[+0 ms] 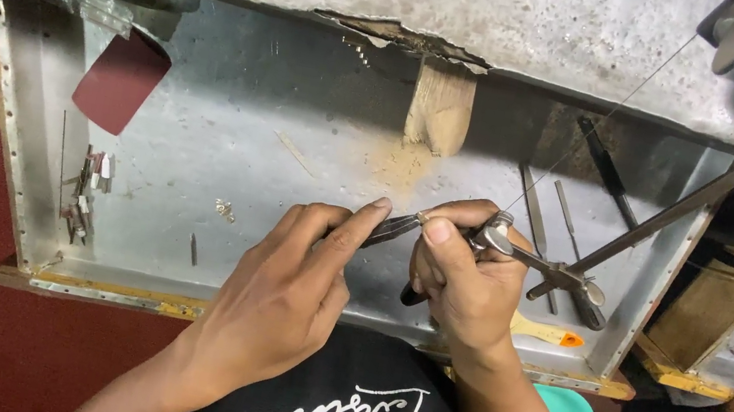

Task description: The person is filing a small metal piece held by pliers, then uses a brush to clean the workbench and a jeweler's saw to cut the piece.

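Clearly, in the head view the left hand [292, 288] pinches pliers [393, 228] gripping a tiny workpiece, hardly visible, above the metal tray [195, 156]. The right hand [466, 274] clasps the jeweller's saw [567, 271] near it. Steady, light strokes seem best.

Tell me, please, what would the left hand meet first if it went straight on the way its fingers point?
Most likely the right hand: the left hand points up and right, its fingertips on the dark pliers that run to the right thumb. Beyond lies the saw frame, though depth is unclear.
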